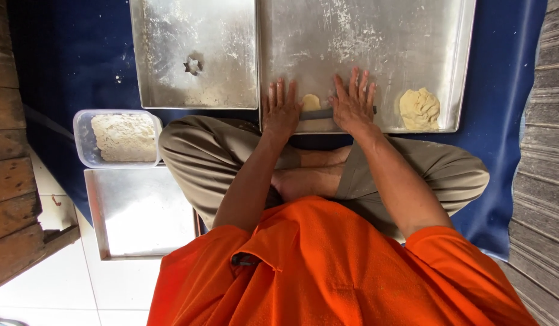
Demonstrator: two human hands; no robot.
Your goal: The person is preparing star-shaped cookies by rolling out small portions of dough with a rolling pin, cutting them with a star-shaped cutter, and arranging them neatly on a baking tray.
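Both my hands lie flat, fingers stretched out, on a thin dark rolling pin (318,113) at the near edge of a floured metal tray (406,42). My left hand (281,111) presses its left part and my right hand (353,104) its right part. A small flattened piece of pale dough (311,101) shows between the hands, under the pin. A larger lump of dough (419,109) rests on the same tray to the right of my right hand.
A second metal tray (170,84) at the left holds a star-shaped cutter (193,64). A clear plastic tub of pale dough or flour (123,137) and a third tray (143,211) lie by my left knee. A blue mat (74,54) lies under the trays, and I sit cross-legged on it.
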